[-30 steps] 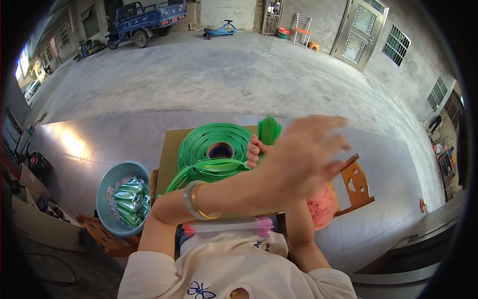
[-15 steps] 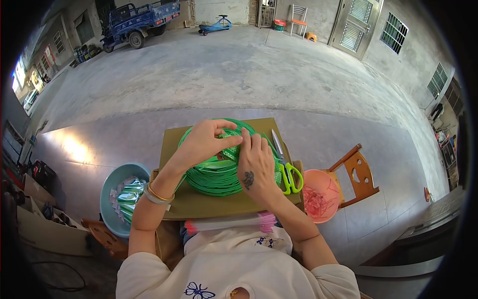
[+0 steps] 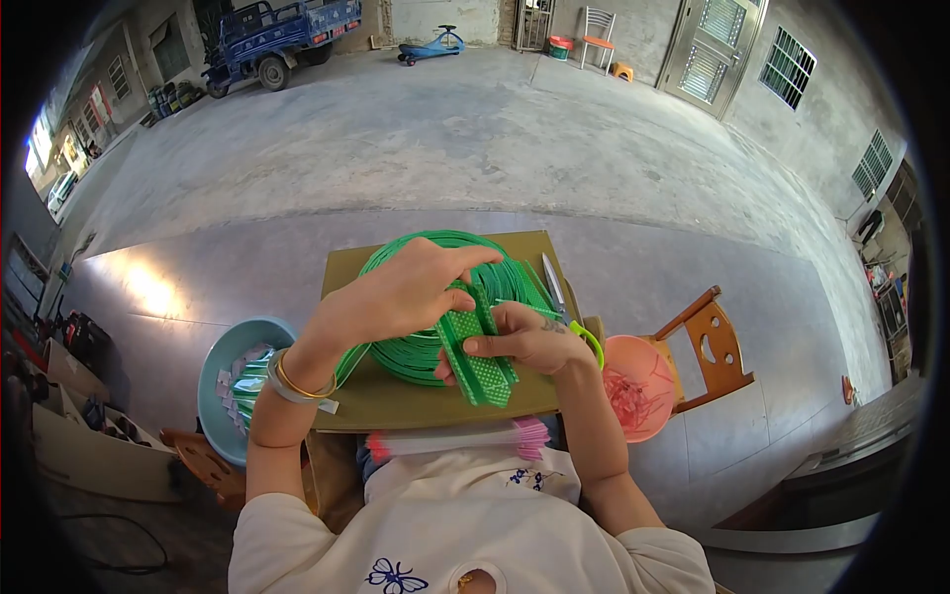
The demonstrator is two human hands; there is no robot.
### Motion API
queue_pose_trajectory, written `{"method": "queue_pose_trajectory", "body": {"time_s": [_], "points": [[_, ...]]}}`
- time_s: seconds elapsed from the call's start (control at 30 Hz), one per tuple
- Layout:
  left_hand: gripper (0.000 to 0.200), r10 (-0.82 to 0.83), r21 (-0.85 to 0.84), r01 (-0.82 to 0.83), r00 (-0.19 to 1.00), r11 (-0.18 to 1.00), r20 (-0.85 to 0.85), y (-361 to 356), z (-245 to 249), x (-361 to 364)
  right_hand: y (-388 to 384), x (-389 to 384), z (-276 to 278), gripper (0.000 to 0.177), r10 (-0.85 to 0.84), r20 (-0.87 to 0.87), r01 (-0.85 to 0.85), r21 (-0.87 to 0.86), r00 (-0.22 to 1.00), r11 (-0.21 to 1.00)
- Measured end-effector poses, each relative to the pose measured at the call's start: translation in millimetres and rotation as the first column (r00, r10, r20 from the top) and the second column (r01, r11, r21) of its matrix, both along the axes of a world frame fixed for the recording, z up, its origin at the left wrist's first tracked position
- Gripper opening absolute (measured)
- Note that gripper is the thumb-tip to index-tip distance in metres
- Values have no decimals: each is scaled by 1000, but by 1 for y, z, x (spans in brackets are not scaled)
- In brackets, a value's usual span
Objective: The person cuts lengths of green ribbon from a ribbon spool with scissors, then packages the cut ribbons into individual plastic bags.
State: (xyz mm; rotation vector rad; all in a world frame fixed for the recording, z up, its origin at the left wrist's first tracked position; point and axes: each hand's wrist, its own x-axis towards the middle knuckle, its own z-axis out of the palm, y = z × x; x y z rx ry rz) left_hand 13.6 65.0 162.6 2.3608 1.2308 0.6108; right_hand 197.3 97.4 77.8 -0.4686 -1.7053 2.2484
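Observation:
A bundle of flat green ribbon strips (image 3: 485,379) with white dots is held over the olive table top (image 3: 346,404). My right hand (image 3: 534,339) is closed on its middle, thumb across the front. At the upper end of the bundle, my left hand (image 3: 411,285) has its thumb against the strips and its index finger stretched above them; its other fingers are partly hidden. Behind and under both hands lies a large coil of thin green strip (image 3: 396,358). Scissors (image 3: 552,281) with yellow-green handles lie to the right of the coil, partly covered by my right wrist.
A blue basin (image 3: 211,396) with green packets stands at left. At right, a pink basin (image 3: 648,426) holds reddish scraps beside a wooden chair (image 3: 732,351). Clear sleeves with pink ends (image 3: 455,439) lie across my lap. A blue three-wheeled truck (image 3: 277,40) is parked far off.
My right hand has turned palm-inward and brought the dotted ribbon bundle down toward me, so it now hangs in plain view. My left hand has shifted slightly right and down.

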Motion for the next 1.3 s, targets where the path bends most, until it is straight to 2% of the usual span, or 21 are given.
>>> {"method": "queue_pose_trajectory", "body": {"time_s": [0.03, 0.07, 0.13, 0.2, 0.23, 0.27, 0.33, 0.37, 0.47, 0.57, 0.67, 0.77, 0.87, 0.97, 1.07, 1.17, 1.3], "points": [[49, 18, 24, -19, 999, 1000, 39, 2, -6, -1, -1, -1, 0, 27, 71, -27, -72, -44, 997, 996], [51, 34, 47, -37, 996, 998, 79, 4, -13, -1, -3, -2, -2, 26, -6, -44, 4, -51, 999, 999], [48, 97, 370, -181, 967, 911, 234, 5, -25, 3, -3, -3, -10, 25, -162, -75, 157, -68, 984, 985], [44, 125, 417, -278, 926, 866, 357, -1, -40, 1, 0, -3, -13, 27, -356, -257, 263, -335, 898, 905], [42, 143, 327, -284, 908, 901, 395, -6, -48, -5, 3, -4, -14, 28, -459, -322, 284, -466, 828, 838], [39, 164, 232, -285, 887, 930, 432, -12, -55, -8, 6, -2, -16, 29, -480, -328, 249, -550, 814, 797], [32, 169, -30, -187, 794, 982, 584, -28, -67, -3, 12, 2, -22, 32, -524, -329, 171, -699, 785, 695], [28, 190, -154, -118, 735, 981, 651, -32, -71, -2, 13, 2, -26, 34, -498, -321, 155, -697, 806, 700], [25, -48, -34, 82, 820, 996, 571, -34, -77, -10, 7, -1, -26, 34, -448, -360, 51, -731, 818, 681], [22, -39, -96, 117, 812, 988, 583, -35, -78, -10, 1, -5, -23, 36, -444, -326, 77, -729, 834, 680], [20, -41, -91, 123, 786, 988, 617, -35, -86, -12, 2, -5, -27, 39, -357, -396, -70, -746, 846, 662], [13, -67, -39, 135, 697, 990, 714, -33, -94, -9, 0, -6, -26, 37, -333, -425, -130, -758, 842, 639], [9, 145, -201, 29, 594, 979, 791, -36, -102, -5, -2, -7, -24, 37, -381, -455, -154, -780, 805, 607], [11, 252, -295, -24, 589, 955, 768, -36, -100, -2, -8, -9, -17, 40, -476, -433, -24, -759, 765, 650], [10, 341, -371, -73, 587, 926, 734, -38, -95, 2, -17, -16, -11, 36, -621, -350, 238, -707, 701, 666], [9, 387, -371, -157, 601, 915, 700, -37, -98, 3, -23, -23, -11, 30, -718, -347, 541, -484, 603, 688], [14, 359, -397, -53, 549, 916, 755, -36, -102, 7, -26, -33, -19, 26, -787, -417, 756, -286, 455, 589]]}}
